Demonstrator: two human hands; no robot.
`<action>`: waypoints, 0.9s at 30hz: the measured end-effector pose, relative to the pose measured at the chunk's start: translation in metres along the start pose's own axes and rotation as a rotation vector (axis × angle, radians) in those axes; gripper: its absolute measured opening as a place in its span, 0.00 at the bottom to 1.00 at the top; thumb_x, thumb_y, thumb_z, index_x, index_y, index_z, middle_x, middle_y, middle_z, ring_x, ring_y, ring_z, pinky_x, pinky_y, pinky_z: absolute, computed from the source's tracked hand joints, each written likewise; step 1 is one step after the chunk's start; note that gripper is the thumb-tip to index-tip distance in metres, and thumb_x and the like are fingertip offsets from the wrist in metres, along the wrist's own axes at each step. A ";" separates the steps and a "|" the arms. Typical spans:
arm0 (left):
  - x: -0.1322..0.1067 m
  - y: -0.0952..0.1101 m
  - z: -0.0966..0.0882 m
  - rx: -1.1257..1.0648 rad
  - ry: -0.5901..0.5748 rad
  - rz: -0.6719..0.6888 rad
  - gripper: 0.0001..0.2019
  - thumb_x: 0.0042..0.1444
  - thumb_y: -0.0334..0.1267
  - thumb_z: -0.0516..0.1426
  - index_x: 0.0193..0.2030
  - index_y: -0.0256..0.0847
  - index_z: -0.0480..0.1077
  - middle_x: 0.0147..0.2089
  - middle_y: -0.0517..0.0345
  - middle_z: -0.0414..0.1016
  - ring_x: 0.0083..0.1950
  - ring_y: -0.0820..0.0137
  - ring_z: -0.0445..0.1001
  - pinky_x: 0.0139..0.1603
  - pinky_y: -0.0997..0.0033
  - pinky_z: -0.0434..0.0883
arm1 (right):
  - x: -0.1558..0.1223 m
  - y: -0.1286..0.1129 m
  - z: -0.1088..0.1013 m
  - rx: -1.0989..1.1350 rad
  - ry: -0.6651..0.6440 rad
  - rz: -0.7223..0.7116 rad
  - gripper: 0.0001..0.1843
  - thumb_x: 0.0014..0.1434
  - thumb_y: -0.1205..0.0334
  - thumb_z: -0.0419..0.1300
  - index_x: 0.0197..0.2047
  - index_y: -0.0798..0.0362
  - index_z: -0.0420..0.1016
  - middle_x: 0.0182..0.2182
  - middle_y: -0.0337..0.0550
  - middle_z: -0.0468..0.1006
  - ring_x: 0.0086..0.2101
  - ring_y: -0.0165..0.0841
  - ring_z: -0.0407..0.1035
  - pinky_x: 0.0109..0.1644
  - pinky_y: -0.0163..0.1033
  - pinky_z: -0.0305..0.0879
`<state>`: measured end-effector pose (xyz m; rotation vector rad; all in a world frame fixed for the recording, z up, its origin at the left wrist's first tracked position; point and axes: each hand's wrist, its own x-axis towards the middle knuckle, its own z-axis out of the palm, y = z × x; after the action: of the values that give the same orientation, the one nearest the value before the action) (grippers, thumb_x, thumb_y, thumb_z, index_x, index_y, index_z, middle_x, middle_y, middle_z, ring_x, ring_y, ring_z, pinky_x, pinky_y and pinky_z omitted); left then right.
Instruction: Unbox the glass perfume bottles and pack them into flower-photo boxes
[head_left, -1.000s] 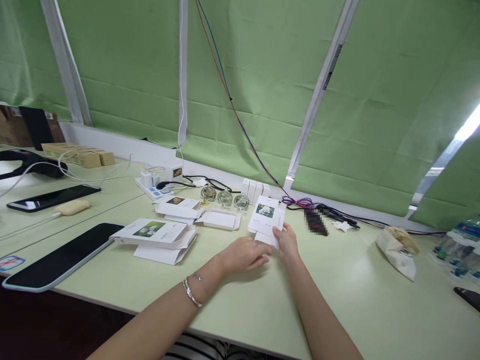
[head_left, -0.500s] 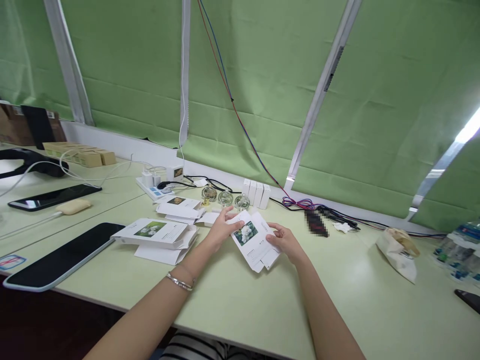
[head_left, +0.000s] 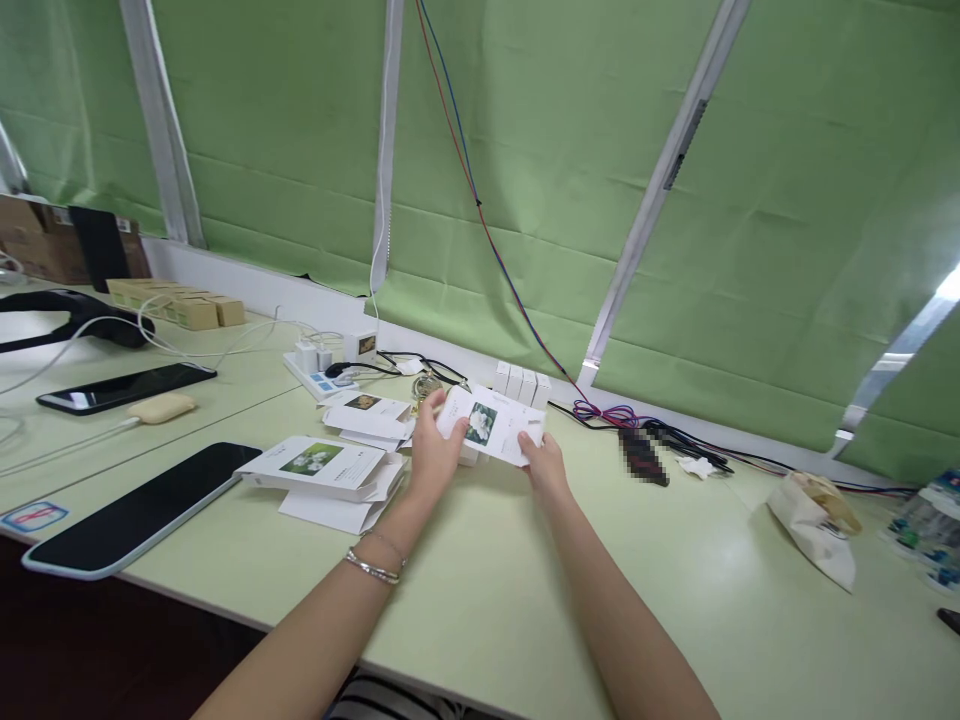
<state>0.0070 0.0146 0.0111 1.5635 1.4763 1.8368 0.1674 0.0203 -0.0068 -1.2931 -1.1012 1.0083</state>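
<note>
Both my hands hold a flat white carton printed with a flower picture, lifted above the pale green table. My left hand, a bracelet on its wrist, grips the carton's left end, fingers closed on it. My right hand pinches its right edge. Behind the carton stand small white boxes in a row, and a glass bottle shows just left of it. More flat cartons lie stacked to the left.
A long black device lies at the table's front left, a phone and a beige case behind it. A power strip and cables run along the green blinds. A paper bag and water bottles sit right.
My left hand moved from beneath the carton to its left end. Both hands turned the carton sideways and raised it farther from me. The camera shifted slightly.
</note>
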 end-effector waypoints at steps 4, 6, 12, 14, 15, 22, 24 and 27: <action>0.003 -0.008 -0.003 0.334 0.089 0.353 0.22 0.55 0.31 0.51 0.58 0.33 0.60 0.64 0.42 0.57 0.66 0.56 0.52 0.65 0.53 0.52 | 0.027 -0.002 0.029 -0.223 0.055 0.030 0.16 0.63 0.58 0.54 0.51 0.55 0.65 0.45 0.46 0.73 0.39 0.33 0.72 0.40 0.41 0.71; 0.000 -0.013 0.000 0.503 -0.075 0.390 0.21 0.57 0.31 0.48 0.59 0.34 0.60 0.65 0.46 0.58 0.67 0.58 0.49 0.66 0.54 0.51 | 0.030 0.004 0.038 -0.354 0.044 0.033 0.15 0.62 0.58 0.55 0.50 0.55 0.67 0.46 0.45 0.72 0.40 0.34 0.71 0.43 0.44 0.70; -0.015 -0.027 0.012 0.868 -0.549 0.207 0.22 0.60 0.36 0.49 0.61 0.35 0.61 0.65 0.47 0.58 0.67 0.52 0.52 0.64 0.43 0.49 | 0.023 0.016 0.041 -0.664 0.092 -0.074 0.20 0.59 0.53 0.56 0.48 0.59 0.67 0.44 0.52 0.73 0.44 0.40 0.69 0.47 0.46 0.65; -0.017 -0.029 0.015 0.879 -0.550 0.192 0.23 0.59 0.36 0.50 0.61 0.35 0.61 0.65 0.46 0.57 0.67 0.52 0.52 0.64 0.43 0.48 | 0.030 0.008 0.032 -0.733 0.153 -0.139 0.24 0.60 0.52 0.53 0.51 0.63 0.65 0.46 0.60 0.71 0.47 0.44 0.66 0.49 0.46 0.62; -0.018 -0.029 0.016 0.887 -0.549 0.186 0.23 0.59 0.37 0.50 0.61 0.35 0.60 0.66 0.46 0.56 0.67 0.52 0.51 0.64 0.43 0.47 | 0.036 0.001 0.027 -0.765 0.181 -0.178 0.25 0.60 0.53 0.50 0.53 0.64 0.63 0.48 0.62 0.70 0.49 0.45 0.65 0.51 0.46 0.60; -0.021 -0.009 0.014 0.744 -0.432 0.354 0.20 0.61 0.37 0.48 0.59 0.36 0.62 0.65 0.46 0.58 0.68 0.53 0.48 0.65 0.42 0.46 | 0.112 -0.065 0.010 -0.996 0.122 -0.454 0.24 0.55 0.58 0.56 0.55 0.54 0.62 0.57 0.53 0.63 0.58 0.46 0.51 0.59 0.48 0.47; -0.029 -0.003 0.015 0.589 -0.478 0.457 0.17 0.61 0.35 0.48 0.55 0.39 0.66 0.61 0.49 0.66 0.65 0.55 0.55 0.64 0.44 0.49 | 0.138 -0.075 0.017 -1.062 0.056 -0.458 0.29 0.50 0.53 0.62 0.54 0.52 0.64 0.58 0.53 0.62 0.59 0.49 0.50 0.59 0.50 0.47; -0.045 -0.003 0.019 0.411 -0.532 0.537 0.12 0.60 0.33 0.48 0.46 0.42 0.71 0.45 0.53 0.77 0.53 0.61 0.69 0.61 0.49 0.57 | 0.172 -0.079 0.031 -1.148 -0.028 -0.411 0.37 0.43 0.45 0.66 0.54 0.52 0.64 0.58 0.57 0.62 0.60 0.52 0.50 0.58 0.54 0.48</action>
<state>0.0380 -0.0091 -0.0180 2.5997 1.3016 1.1956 0.1688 0.1916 0.0790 -1.7839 -1.9888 -0.0022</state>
